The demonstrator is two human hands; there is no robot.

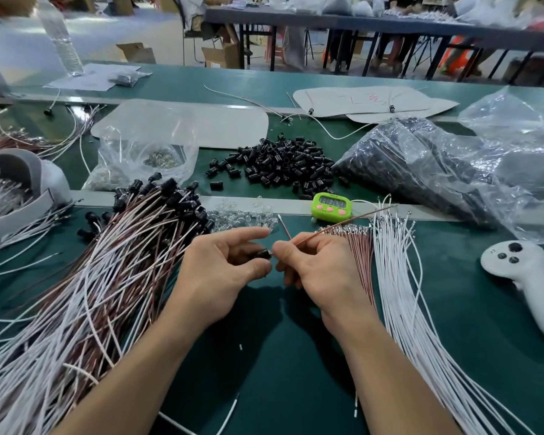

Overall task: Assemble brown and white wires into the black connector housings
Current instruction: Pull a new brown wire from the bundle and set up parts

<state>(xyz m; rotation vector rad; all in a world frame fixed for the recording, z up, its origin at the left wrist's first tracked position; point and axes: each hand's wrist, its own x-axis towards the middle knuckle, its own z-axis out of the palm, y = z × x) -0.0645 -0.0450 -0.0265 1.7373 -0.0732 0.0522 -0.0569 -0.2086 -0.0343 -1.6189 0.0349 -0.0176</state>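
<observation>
Left hand [223, 271] and right hand [321, 271] bare. Left forearm [139, 372] and right forearm [396, 372] bare too, uncovered down to frame edge.

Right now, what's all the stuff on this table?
Housings: many, black, heap at middle back.
Bag: one, clear, full of black parts, right.
Finished wires: many, brown and white, pile on left.
Brown wires: many, brown, beside right hand.
White wires: many, white, further right.
Timer: one, green, middle.
Controller: one, white, far right.
Left hand: holds one black housing.
Right hand: pinches one brown wire.
</observation>
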